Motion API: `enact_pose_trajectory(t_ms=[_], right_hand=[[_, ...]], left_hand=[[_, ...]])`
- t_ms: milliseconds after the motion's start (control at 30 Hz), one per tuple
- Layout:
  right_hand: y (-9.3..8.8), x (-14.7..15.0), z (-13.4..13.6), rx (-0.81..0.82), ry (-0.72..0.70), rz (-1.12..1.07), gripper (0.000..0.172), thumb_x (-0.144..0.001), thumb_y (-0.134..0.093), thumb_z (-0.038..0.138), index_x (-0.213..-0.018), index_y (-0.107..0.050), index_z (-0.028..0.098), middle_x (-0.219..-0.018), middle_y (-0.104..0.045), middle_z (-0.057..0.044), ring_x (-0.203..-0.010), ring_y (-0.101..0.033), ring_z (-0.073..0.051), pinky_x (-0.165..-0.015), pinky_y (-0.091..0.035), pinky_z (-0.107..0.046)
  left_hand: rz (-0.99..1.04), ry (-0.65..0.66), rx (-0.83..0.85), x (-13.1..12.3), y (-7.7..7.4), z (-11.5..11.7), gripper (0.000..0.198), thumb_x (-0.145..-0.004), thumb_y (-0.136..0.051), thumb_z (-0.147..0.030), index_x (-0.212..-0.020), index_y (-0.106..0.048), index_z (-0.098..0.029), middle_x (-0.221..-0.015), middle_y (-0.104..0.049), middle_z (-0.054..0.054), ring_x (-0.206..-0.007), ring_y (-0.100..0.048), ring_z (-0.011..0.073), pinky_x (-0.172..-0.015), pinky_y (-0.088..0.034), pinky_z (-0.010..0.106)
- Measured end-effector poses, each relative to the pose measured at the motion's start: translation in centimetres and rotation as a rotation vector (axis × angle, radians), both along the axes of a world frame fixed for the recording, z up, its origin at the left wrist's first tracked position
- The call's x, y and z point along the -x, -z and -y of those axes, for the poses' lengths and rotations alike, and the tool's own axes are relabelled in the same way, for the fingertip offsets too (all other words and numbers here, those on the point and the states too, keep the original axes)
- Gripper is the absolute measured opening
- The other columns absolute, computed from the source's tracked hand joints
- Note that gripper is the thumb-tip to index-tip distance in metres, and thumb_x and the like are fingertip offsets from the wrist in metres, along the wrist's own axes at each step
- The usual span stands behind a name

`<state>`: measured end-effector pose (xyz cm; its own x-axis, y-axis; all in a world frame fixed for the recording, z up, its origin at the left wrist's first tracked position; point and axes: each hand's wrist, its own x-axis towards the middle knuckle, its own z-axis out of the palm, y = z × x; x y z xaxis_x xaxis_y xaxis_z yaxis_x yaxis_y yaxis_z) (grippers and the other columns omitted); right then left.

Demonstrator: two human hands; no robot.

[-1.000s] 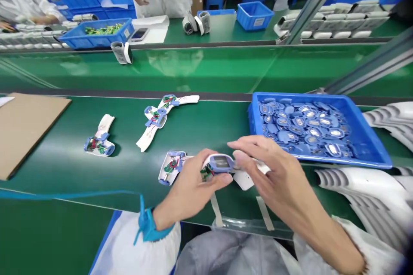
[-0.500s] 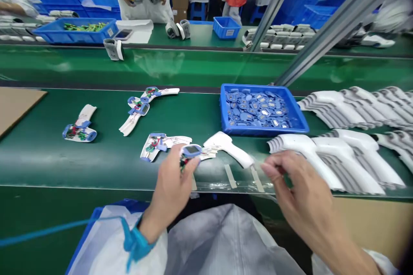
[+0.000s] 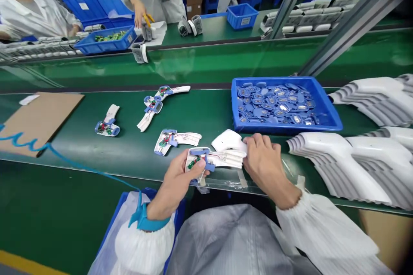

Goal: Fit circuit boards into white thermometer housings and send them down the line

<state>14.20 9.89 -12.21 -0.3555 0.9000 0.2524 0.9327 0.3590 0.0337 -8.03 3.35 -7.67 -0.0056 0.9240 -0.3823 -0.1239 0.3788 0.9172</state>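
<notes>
My left hand [image 3: 183, 169] is closed around the head end of a gun-shaped white housing half [image 3: 226, 159], its open side up. A green circuit board, red wires and blue plastic parts show inside it. My right hand [image 3: 263, 163] has its fingers curled over the handle end of an empty white shell half [image 3: 228, 141], which lies outer side up just behind the held piece. My right fingertips are partly hidden, close to the held housing's handle end. Left of my hands another wired housing half [image 3: 176, 138] lies on the green work surface [image 3: 129, 154].
A blue bin [image 3: 287, 128] of blue plastic parts stands behind my right hand. Nested white shells [image 3: 342, 154] fill the right side. More wired halves [image 3: 108, 122] and a cardboard sheet [image 3: 48, 116] lie left. A blue coiled cord [image 3: 87, 167] runs to my left wrist. Across, a co-worker's hand [image 3: 139, 10] holds yellow-handled pliers.
My left hand has turned the wired housing so its open inside faces up. My right hand has moved left onto the white shell's handle. The view has shifted somewhat left.
</notes>
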Motion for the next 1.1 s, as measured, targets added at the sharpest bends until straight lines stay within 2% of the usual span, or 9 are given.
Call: enact_pose_trajectory(t_ms=[233, 433, 600, 700, 767, 833, 900, 1000, 1100], right_hand=[[-0.9, -4.5, 4.7, -0.221, 0.056, -0.012, 0.048, -0.102, -0.033, 0.056, -0.103, -0.059, 0.016, -0.096, -0.065, -0.017, -0.084, -0.054, -0.032, -0.067, -0.031, -0.041], [-4.1, -0.8, 5.8, -0.263, -0.182, -0.088, 0.020, -0.103, -0.048, 0.034, -0.109, -0.058, 0.018, -0.103, -0.071, -0.011, -0.089, -0.061, -0.025, -0.085, -0.034, -0.045], [-3.9, 1.8, 4.7, -0.223, -0.247, -0.127, 0.013, -0.102, -0.052, 0.025, -0.108, -0.061, 0.018, -0.106, -0.074, -0.008, -0.096, -0.063, -0.024, -0.091, -0.035, -0.046], [-3.1, 0.8, 4.3, -0.059, -0.263, -0.254, 0.031, -0.099, -0.057, 0.036, -0.121, -0.059, 0.015, -0.117, -0.071, -0.014, -0.103, -0.064, -0.029, -0.090, -0.042, -0.048], [-2.9, -0.3, 3.7, 0.235, -0.281, -0.442, 0.040, -0.097, -0.058, 0.043, -0.128, -0.058, 0.017, -0.117, -0.072, -0.013, -0.100, -0.067, -0.028, -0.085, -0.049, -0.044], [-3.3, -0.7, 2.8, 0.536, -0.295, -0.676, 0.037, -0.098, -0.056, 0.045, -0.128, -0.060, 0.024, -0.114, -0.073, -0.007, -0.095, -0.069, -0.022, -0.081, -0.053, -0.037], [-4.0, 0.1, 1.8, 0.648, -0.236, -0.890, 0.032, -0.098, -0.055, 0.047, -0.121, -0.063, 0.027, -0.109, -0.073, -0.003, -0.091, -0.069, -0.018, -0.078, -0.053, -0.032], [-4.9, 3.1, 0.8, 0.363, -0.057, -0.997, 0.030, -0.094, -0.059, 0.049, -0.083, -0.063, 0.021, -0.078, -0.066, 0.000, -0.069, -0.059, -0.013, -0.064, -0.045, -0.028], [-5.0, 6.0, 0.6, 0.012, -0.050, -0.879, 0.045, -0.095, -0.059, 0.041, -0.059, -0.041, 0.021, -0.059, -0.045, 0.004, -0.056, -0.041, -0.010, -0.058, -0.034, -0.029]], left_hand=[[-0.001, -0.142, -0.001, 2.6, -0.3, -0.5, 0.050, -0.092, -0.061, -0.060, -0.112, -0.067, -0.015, -0.111, -0.071, 0.010, -0.090, -0.067, 0.0194, -0.082, -0.051, 0.029], [0.032, 0.068, -0.049, 0.6, 1.0, -1.5, 0.051, -0.090, -0.062, -0.062, -0.114, -0.067, -0.018, -0.107, -0.070, 0.008, -0.097, -0.064, 0.0210, -0.080, -0.049, 0.028], [-0.076, 0.285, -0.113, -1.0, 1.1, -1.6, 0.049, -0.084, -0.073, -0.054, -0.112, -0.063, -0.015, -0.096, -0.065, 0.004, -0.084, -0.057, 0.0162, -0.071, -0.044, 0.025], [-0.220, 0.273, -0.166, -1.4, 1.4, -1.5, 0.039, -0.086, -0.073, -0.047, -0.106, -0.065, -0.014, -0.091, -0.065, 0.003, -0.080, -0.056, 0.0154, -0.070, -0.043, 0.026], [-0.264, 0.275, -0.217, -1.6, 1.5, -1.5, 0.038, -0.086, -0.073, -0.044, -0.109, -0.066, -0.015, -0.096, -0.067, 0.004, -0.083, -0.058, 0.0172, -0.073, -0.045, 0.028], [-0.315, 0.298, -0.251, -2.0, 1.5, -1.6, 0.039, -0.086, -0.074, -0.042, -0.114, -0.066, -0.017, -0.100, -0.069, 0.003, -0.086, -0.060, 0.0181, -0.074, -0.047, 0.028], [-0.377, 0.309, -0.287, -2.5, 1.2, -1.9, 0.039, -0.082, -0.077, -0.040, -0.112, -0.066, -0.018, -0.098, -0.070, 0.002, -0.084, -0.061, 0.0174, -0.072, -0.047, 0.027], [-0.418, 0.262, -0.355, -3.5, 0.9, -2.4, 0.040, -0.077, -0.079, -0.032, -0.111, -0.066, -0.018, -0.097, -0.072, 0.001, -0.082, -0.064, 0.0167, -0.069, -0.048, 0.025], [-0.473, 0.282, -0.376, -4.1, 0.9, -2.7, 0.033, -0.079, -0.073, -0.027, -0.110, -0.065, -0.017, -0.093, -0.074, 0.002, -0.077, -0.066, 0.0175, -0.063, -0.048, 0.025]])
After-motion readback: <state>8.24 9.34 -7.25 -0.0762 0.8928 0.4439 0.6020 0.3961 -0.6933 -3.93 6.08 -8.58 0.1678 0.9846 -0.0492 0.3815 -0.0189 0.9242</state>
